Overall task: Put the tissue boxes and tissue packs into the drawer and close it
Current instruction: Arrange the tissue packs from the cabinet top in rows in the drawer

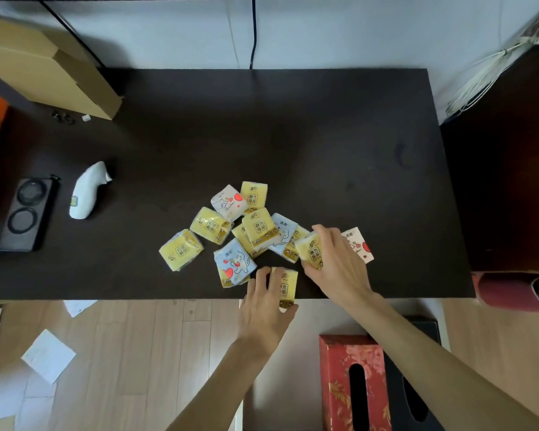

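Several small tissue packs (255,227), yellow, blue and white, lie in a loose heap near the front edge of the dark table (262,135). My left hand (263,312) is closed around a yellow pack (286,284) at the table's front edge. My right hand (336,262) grips another yellow pack (308,248) at the heap's right side, next to a white pack with red hearts (360,244). Below the table the white drawer (305,318) stands pulled out, holding a red floral tissue box (352,384) and a black tissue box (414,384) partly hidden by my right arm.
A white handheld device (87,191) and a black flat case with two rings (25,213) lie at the table's left. A cardboard box (44,66) sits at the back left. Papers (49,356) litter the wooden floor. A dark cabinet (504,169) stands at the right.
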Demonstrator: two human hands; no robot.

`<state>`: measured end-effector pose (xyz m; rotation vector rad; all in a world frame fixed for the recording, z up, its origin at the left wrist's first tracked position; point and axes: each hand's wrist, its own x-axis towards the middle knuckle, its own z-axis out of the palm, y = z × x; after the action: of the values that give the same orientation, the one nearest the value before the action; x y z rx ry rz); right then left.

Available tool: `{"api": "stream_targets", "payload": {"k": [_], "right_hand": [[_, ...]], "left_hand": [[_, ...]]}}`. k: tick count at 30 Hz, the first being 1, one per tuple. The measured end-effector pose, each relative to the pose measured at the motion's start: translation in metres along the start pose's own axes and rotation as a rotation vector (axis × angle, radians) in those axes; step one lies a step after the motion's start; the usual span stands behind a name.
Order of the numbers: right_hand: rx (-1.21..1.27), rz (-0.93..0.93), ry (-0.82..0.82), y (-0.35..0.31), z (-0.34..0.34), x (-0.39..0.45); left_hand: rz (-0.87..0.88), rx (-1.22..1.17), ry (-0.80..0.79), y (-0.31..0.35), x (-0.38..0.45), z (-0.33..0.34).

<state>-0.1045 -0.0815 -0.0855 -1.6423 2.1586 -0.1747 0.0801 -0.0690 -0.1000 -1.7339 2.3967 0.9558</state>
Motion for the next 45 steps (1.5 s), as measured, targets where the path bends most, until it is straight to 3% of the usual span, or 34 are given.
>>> {"api": "stream_targets", "payload": {"k": [7, 11, 16, 28, 31, 34, 37, 41, 45], "right_hand": [[0.288, 0.039, 0.102, 0.015, -0.006, -0.049], [0.39, 0.078, 0.044, 0.022, 0.0, -0.116], [0.336, 0.077, -0.111, 0.028, 0.043, -0.152], [-0.001, -0.025, -0.264, 0.043, 0.138, -0.103], [0.019, -0.107, -0.224, 0.047, 0.13, -0.111], [-0.039, -0.204, -0.255, 0.05, 0.122, -0.112], [-0.179, -0.261, -0.279, 0.051, 0.126, -0.107], [-0.44, -0.37, -0.186, 0.05, 0.136, -0.102], [-0.339, -0.342, -0.262, 0.049, 0.141, -0.097]], "left_hand": [[0.018, -0.115, 0.012, -0.001, -0.009, 0.005], [0.016, -0.2, 0.009, -0.01, -0.048, 0.016], [-0.053, -0.177, -0.049, -0.026, -0.083, 0.054], [-0.049, 0.034, -0.038, -0.05, -0.055, 0.13], [-0.008, 0.082, -0.048, -0.052, -0.058, 0.128], [0.116, 0.326, 0.025, -0.059, -0.056, 0.124], [0.298, 0.489, 0.04, -0.072, -0.043, 0.121], [0.483, 0.616, 0.063, -0.084, -0.025, 0.12], [0.608, 0.603, 0.136, -0.09, -0.019, 0.115]]}}
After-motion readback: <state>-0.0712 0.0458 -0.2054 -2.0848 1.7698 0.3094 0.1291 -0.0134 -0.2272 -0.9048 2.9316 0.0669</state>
